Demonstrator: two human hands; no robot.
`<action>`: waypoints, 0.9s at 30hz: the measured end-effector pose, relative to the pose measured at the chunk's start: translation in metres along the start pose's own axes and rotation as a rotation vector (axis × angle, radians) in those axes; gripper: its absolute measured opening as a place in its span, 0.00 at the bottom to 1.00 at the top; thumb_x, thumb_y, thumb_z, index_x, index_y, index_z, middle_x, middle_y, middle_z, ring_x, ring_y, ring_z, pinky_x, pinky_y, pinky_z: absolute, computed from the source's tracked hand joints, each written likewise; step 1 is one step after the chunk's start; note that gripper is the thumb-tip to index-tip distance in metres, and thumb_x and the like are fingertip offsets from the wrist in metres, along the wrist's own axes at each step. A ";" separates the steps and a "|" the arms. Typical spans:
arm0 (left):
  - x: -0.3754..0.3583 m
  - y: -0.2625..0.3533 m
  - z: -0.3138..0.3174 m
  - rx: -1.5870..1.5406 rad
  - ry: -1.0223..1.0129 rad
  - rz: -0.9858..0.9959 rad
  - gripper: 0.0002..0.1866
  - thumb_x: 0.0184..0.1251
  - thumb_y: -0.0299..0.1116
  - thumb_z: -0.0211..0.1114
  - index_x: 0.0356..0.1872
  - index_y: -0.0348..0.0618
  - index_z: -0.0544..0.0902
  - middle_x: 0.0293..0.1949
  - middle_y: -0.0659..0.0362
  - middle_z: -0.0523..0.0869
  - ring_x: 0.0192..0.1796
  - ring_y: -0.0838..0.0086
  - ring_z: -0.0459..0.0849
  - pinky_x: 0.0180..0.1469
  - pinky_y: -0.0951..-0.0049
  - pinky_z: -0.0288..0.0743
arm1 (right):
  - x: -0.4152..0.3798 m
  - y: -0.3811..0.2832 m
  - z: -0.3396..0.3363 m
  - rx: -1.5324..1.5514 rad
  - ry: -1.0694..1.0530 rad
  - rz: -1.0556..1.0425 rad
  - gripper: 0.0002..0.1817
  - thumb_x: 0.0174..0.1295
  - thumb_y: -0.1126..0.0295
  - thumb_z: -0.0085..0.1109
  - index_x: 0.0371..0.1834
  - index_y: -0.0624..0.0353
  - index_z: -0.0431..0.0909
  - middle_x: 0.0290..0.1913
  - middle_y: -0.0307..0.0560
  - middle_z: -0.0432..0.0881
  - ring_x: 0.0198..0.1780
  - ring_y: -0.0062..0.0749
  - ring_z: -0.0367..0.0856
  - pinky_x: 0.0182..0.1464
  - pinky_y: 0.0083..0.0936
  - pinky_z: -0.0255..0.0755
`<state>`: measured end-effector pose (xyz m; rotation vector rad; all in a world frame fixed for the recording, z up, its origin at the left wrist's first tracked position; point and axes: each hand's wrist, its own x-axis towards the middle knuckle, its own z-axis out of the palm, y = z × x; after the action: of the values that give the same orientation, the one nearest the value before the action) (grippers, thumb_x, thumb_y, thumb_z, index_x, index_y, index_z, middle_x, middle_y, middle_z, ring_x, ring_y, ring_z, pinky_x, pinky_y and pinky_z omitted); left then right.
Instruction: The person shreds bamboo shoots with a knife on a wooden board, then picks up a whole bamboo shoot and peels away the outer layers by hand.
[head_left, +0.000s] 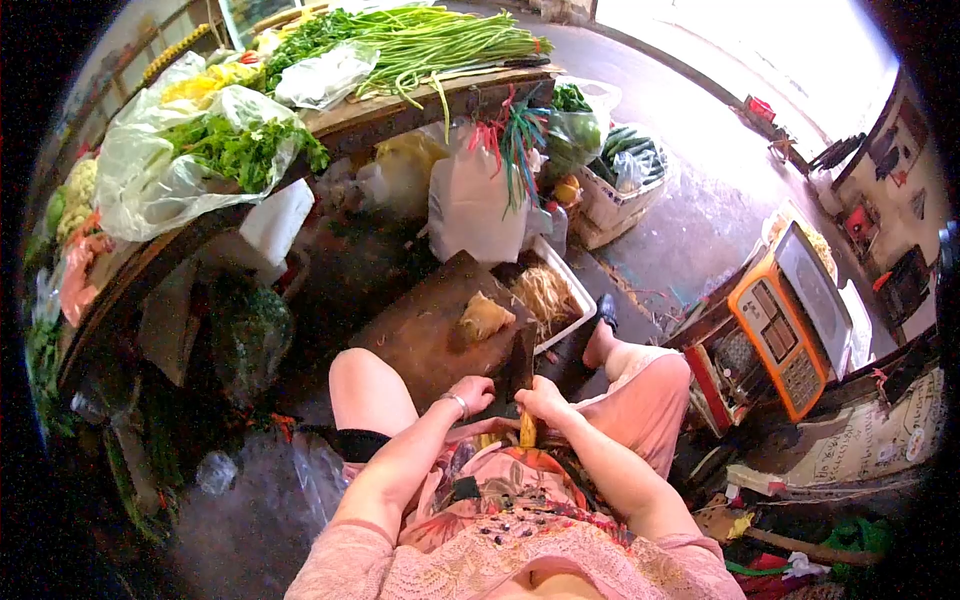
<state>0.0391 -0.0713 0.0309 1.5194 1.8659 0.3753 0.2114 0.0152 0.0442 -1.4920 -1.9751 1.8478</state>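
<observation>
In my right hand [545, 402] is a knife [522, 362], gripped by its yellowish handle, its dark broad blade pointing away from me over the board. My left hand [472, 394], with a bracelet at the wrist, rests curled at the near part of the brown cutting board [410, 335]. Whatever its fingers hold, if anything, is hidden. Farther up the board lies a pale tan, wedge-like piece of food [487, 316], apart from both hands. Just beyond the board's right side, a white tray [578, 322] holds thin pale shreds.
A curved counter [370, 118] ahead carries long green beans [450, 40] and bagged leafy greens [235, 150]. White plastic bags [475, 205] hang from it. A box of cucumbers [615, 205] stands beyond the tray. An orange scale [775, 335] is at my right.
</observation>
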 end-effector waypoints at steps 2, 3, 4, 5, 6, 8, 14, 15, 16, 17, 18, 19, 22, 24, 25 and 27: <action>0.000 0.000 0.001 -0.002 -0.002 -0.007 0.12 0.51 0.35 0.58 0.36 0.42 0.82 0.38 0.47 0.83 0.44 0.54 0.80 0.48 0.61 0.73 | 0.001 0.001 -0.001 -0.001 -0.014 -0.013 0.09 0.50 0.70 0.55 0.29 0.66 0.75 0.23 0.45 0.78 0.25 0.31 0.76 0.29 0.26 0.69; 0.002 -0.002 0.002 0.005 0.000 0.003 0.12 0.51 0.35 0.58 0.36 0.42 0.81 0.38 0.47 0.83 0.44 0.54 0.80 0.48 0.60 0.73 | 0.001 0.000 -0.001 0.000 -0.014 -0.011 0.09 0.50 0.70 0.55 0.29 0.66 0.75 0.23 0.45 0.78 0.25 0.31 0.76 0.29 0.26 0.69; 0.002 -0.003 0.003 0.013 0.001 0.014 0.12 0.51 0.35 0.58 0.36 0.41 0.81 0.38 0.47 0.83 0.44 0.54 0.80 0.48 0.60 0.73 | 0.001 -0.001 -0.003 -0.049 -0.020 -0.006 0.10 0.49 0.70 0.55 0.29 0.66 0.75 0.23 0.46 0.78 0.25 0.31 0.76 0.30 0.27 0.69; 0.002 -0.003 0.003 0.012 -0.001 0.013 0.12 0.51 0.35 0.58 0.36 0.41 0.81 0.38 0.47 0.83 0.44 0.54 0.80 0.48 0.60 0.73 | 0.001 -0.003 -0.003 -0.097 -0.025 -0.001 0.10 0.49 0.69 0.56 0.29 0.67 0.75 0.23 0.46 0.79 0.25 0.32 0.77 0.30 0.27 0.69; 0.001 -0.002 0.002 -0.004 0.001 0.013 0.12 0.51 0.35 0.58 0.36 0.41 0.81 0.38 0.46 0.82 0.44 0.53 0.80 0.48 0.60 0.73 | 0.000 -0.005 -0.004 -0.097 -0.025 0.001 0.10 0.49 0.69 0.56 0.29 0.67 0.75 0.23 0.46 0.79 0.25 0.32 0.77 0.30 0.27 0.69; 0.001 -0.001 0.003 -0.019 0.001 0.011 0.12 0.51 0.35 0.58 0.36 0.41 0.81 0.38 0.46 0.82 0.44 0.53 0.80 0.48 0.60 0.73 | -0.002 -0.006 -0.004 -0.134 -0.004 0.007 0.11 0.48 0.68 0.56 0.30 0.67 0.75 0.23 0.47 0.79 0.26 0.33 0.78 0.31 0.27 0.70; 0.004 -0.007 0.009 0.034 0.015 0.013 0.13 0.50 0.35 0.57 0.36 0.41 0.81 0.38 0.45 0.82 0.44 0.52 0.79 0.48 0.59 0.73 | -0.014 -0.021 -0.006 -0.109 -0.006 -0.032 0.11 0.49 0.68 0.55 0.29 0.67 0.74 0.22 0.47 0.79 0.26 0.34 0.78 0.31 0.28 0.71; 0.004 -0.008 0.010 0.019 0.038 0.022 0.13 0.50 0.35 0.57 0.36 0.41 0.81 0.38 0.45 0.82 0.44 0.52 0.79 0.48 0.59 0.73 | -0.006 -0.011 -0.003 -0.108 -0.008 -0.030 0.11 0.49 0.68 0.55 0.29 0.67 0.74 0.22 0.47 0.79 0.26 0.34 0.78 0.31 0.28 0.71; 0.004 -0.009 0.011 0.005 0.061 0.032 0.13 0.50 0.34 0.57 0.36 0.41 0.81 0.38 0.45 0.82 0.44 0.52 0.79 0.48 0.59 0.73 | 0.006 0.003 0.000 -0.143 0.013 -0.046 0.11 0.49 0.68 0.55 0.29 0.67 0.74 0.22 0.47 0.79 0.26 0.34 0.78 0.31 0.27 0.71; 0.005 -0.010 0.012 0.005 0.059 0.031 0.13 0.50 0.34 0.57 0.36 0.41 0.81 0.38 0.45 0.82 0.44 0.52 0.79 0.48 0.59 0.73 | 0.008 0.004 0.002 -0.178 0.033 -0.062 0.11 0.49 0.68 0.55 0.28 0.67 0.74 0.23 0.47 0.79 0.26 0.33 0.78 0.31 0.27 0.71; 0.006 -0.011 0.013 0.015 0.055 0.035 0.13 0.50 0.34 0.57 0.36 0.41 0.81 0.38 0.45 0.82 0.44 0.52 0.79 0.48 0.59 0.73 | 0.009 0.006 0.001 -0.177 0.031 -0.060 0.11 0.49 0.68 0.55 0.28 0.67 0.74 0.23 0.47 0.79 0.26 0.33 0.78 0.31 0.27 0.71; 0.007 -0.012 0.014 0.025 0.051 0.040 0.13 0.50 0.34 0.56 0.36 0.41 0.81 0.38 0.45 0.82 0.44 0.52 0.79 0.48 0.59 0.73 | 0.010 0.008 0.000 -0.160 0.008 -0.060 0.10 0.49 0.69 0.55 0.28 0.67 0.74 0.23 0.47 0.79 0.26 0.33 0.78 0.31 0.27 0.71; 0.007 -0.010 0.012 0.024 0.027 0.042 0.13 0.50 0.34 0.56 0.36 0.41 0.81 0.38 0.45 0.82 0.44 0.52 0.79 0.48 0.59 0.73 | 0.012 0.011 0.002 -0.144 0.005 -0.070 0.10 0.49 0.70 0.55 0.28 0.67 0.74 0.22 0.47 0.79 0.26 0.33 0.78 0.31 0.27 0.71; 0.008 -0.013 0.014 0.028 0.034 0.049 0.13 0.50 0.34 0.56 0.36 0.41 0.81 0.38 0.45 0.82 0.44 0.52 0.80 0.47 0.59 0.73 | 0.018 0.018 0.004 -0.146 0.024 -0.079 0.10 0.50 0.70 0.55 0.28 0.68 0.74 0.22 0.47 0.79 0.26 0.33 0.78 0.31 0.27 0.71; 0.009 -0.014 0.015 0.031 0.043 0.058 0.13 0.50 0.34 0.56 0.36 0.41 0.81 0.38 0.45 0.82 0.44 0.52 0.80 0.47 0.59 0.73 | 0.021 0.021 0.005 -0.159 0.033 -0.088 0.10 0.49 0.69 0.55 0.29 0.68 0.74 0.22 0.48 0.79 0.26 0.33 0.78 0.31 0.27 0.71; 0.008 -0.012 0.015 0.031 0.042 0.048 0.13 0.50 0.34 0.56 0.35 0.41 0.81 0.38 0.45 0.82 0.44 0.52 0.80 0.47 0.58 0.73 | 0.017 0.014 0.004 -0.173 0.042 -0.096 0.10 0.49 0.69 0.56 0.29 0.67 0.74 0.23 0.48 0.79 0.26 0.33 0.78 0.31 0.27 0.71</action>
<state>0.0391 -0.0700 0.0102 1.5903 1.8788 0.4049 0.2082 0.0203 0.0227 -1.4352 -2.1936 1.6329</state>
